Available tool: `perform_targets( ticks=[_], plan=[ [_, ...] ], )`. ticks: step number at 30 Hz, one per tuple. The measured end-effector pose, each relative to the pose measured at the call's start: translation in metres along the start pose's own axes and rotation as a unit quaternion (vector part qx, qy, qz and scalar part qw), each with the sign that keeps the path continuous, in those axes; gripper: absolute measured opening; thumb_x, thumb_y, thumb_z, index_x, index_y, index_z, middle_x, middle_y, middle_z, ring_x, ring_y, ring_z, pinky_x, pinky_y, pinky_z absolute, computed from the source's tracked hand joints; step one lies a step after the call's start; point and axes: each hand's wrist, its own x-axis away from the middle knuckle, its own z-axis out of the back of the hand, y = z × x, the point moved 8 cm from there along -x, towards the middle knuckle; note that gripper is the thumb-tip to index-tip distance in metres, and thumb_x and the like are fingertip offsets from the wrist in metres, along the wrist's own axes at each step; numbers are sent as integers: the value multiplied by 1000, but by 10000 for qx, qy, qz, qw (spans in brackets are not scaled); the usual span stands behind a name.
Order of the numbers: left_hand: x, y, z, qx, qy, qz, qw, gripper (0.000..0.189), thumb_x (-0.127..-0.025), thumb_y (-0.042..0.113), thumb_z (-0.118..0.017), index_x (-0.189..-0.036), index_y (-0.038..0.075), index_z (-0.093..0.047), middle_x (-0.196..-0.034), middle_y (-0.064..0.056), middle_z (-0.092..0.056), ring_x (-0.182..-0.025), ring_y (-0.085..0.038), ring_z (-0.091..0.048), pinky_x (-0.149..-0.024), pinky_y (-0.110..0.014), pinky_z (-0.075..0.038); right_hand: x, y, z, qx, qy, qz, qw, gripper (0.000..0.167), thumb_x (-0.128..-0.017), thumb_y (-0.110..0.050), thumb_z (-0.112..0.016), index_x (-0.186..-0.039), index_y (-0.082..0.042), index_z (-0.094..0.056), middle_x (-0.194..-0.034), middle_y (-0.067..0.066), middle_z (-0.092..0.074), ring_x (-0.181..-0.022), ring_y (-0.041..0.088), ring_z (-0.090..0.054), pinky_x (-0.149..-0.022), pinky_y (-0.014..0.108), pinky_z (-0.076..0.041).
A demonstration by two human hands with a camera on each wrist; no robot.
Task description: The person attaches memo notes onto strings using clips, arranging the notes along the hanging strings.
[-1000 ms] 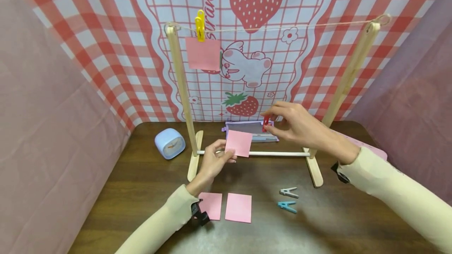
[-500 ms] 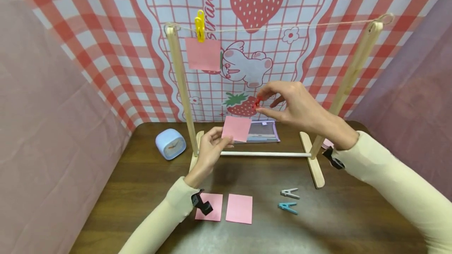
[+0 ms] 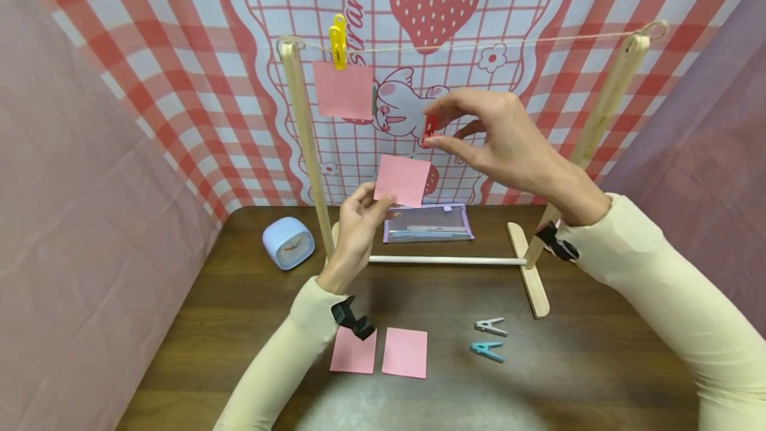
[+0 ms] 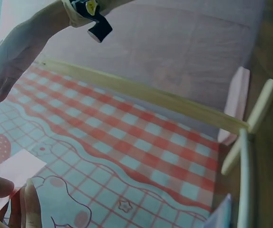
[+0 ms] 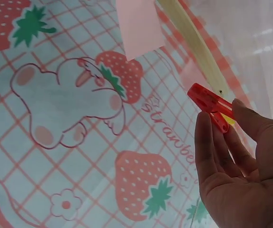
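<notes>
My left hand [image 3: 358,221] pinches a pink square of paper [image 3: 403,180] by its lower left corner, below the string [image 3: 479,44]. Between thumb and fingertips of my right hand [image 3: 509,135] is a red clothespin [image 3: 429,130], above and right of that paper and apart from it. The right wrist view shows the red clothespin [image 5: 208,104] pinched at its handle ends. A yellow clothespin [image 3: 338,42] on the string holds another pink paper [image 3: 344,90]. Two pink papers [image 3: 405,352] lie on the table, with a white clothespin [image 3: 491,326] and a blue clothespin [image 3: 487,350] to their right.
Two wooden posts [image 3: 306,145], joined by a white rod [image 3: 449,260], carry the string. A blue clock [image 3: 288,243] stands left of the frame. Behind the rod lies a purple-edged pouch [image 3: 427,223]. A strawberry-patterned cloth [image 3: 520,171] hangs behind.
Both hands have risen toward the string, the left with the pink paper, the right with the red clothespin. The right hand has also shifted left from its place over the pouch.
</notes>
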Motion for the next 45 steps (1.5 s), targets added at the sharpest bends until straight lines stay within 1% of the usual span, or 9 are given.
perform_targets(
  ticks=[3,9,17,23,26,30,37,43,45],
  plan=[
    [-5,3,-8,292,-59,-11,9996,19,-99,-1,-65,-118,0,-62,-105,-1,-69,-93,-12,-70,-85,-27,-64,-6,-4,6,19,115,40,9999,35,-91,-13,-82,-123,-3,-70,-117,7,-77,-105,17,-74,-85,25,-64],
    [-14,6,-18,934,30,5,9956,17,-98,-4,-63,-110,8,-62,-104,-2,-64,-88,-12,-67,-85,-24,-62,-17,-15,16,-131,323,30,9994,38,-90,-11,-83,-124,-2,-70,-118,7,-76,-105,16,-74,-86,18,-62],
    [-25,17,-28,1436,-33,-136,9895,20,-97,-5,-62,-113,8,-63,-102,-2,-64,-85,-11,-64,-84,-23,-61,-33,-23,30,-252,561,-82,9981,33,-92,-16,-81,-122,-6,-72,-114,3,-77,-104,10,-73,-89,15,-61],
    [-35,25,-35,1651,-65,-201,9861,22,-100,-5,-56,-118,8,-61,-107,-1,-66,-91,-11,-66,-90,-24,-59,-50,-23,38,-494,705,-289,9959,30,-95,-15,-77,-121,-4,-71,-114,5,-77,-100,3,-71,-93,17,-60],
    [-39,28,-39,1733,-101,-225,9846,24,-101,-5,-55,-121,8,-61,-109,0,-68,-94,-12,-67,-94,-26,-59,-59,-19,41,-674,793,-462,9935,29,-94,-15,-77,-120,-2,-70,-113,7,-76,-98,2,-71,-94,19,-60],
    [-43,33,-45,1881,-145,-297,9816,23,-101,-5,-54,-118,10,-61,-109,0,-69,-97,-13,-68,-99,-27,-58,-70,-15,46,-753,935,-577,9911,28,-95,-15,-77,-119,-3,-70,-111,6,-76,-95,3,-72,-93,19,-60],
    [-51,37,-50,2050,-166,-327,9781,25,-103,-4,-51,-114,15,-62,-107,3,-70,-95,-11,-66,-95,-26,-56,-82,-11,47,-486,1008,-558,9921,27,-97,-18,-75,-119,-3,-72,-109,6,-77,-92,1,-71,-91,18,-59],
    [-56,41,-53,2068,-181,-376,9775,24,-103,-4,-51,-114,15,-62,-107,4,-69,-97,-11,-65,-97,-27,-56,-89,-13,48,-462,1164,-426,9912,26,-97,-21,-74,-116,-3,-74,-104,3,-78,-88,1,-72,-87,18,-60],
    [-57,43,-54,2095,-180,-395,9768,24,-103,-4,-51,-113,15,-62,-104,4,-70,-96,-10,-65,-96,-27,-56,-92,-12,50,-412,1217,-494,9905,26,-97,-23,-75,-114,-4,-76,-103,3,-79,-87,2,-72,-85,17,-60]
  ],
)
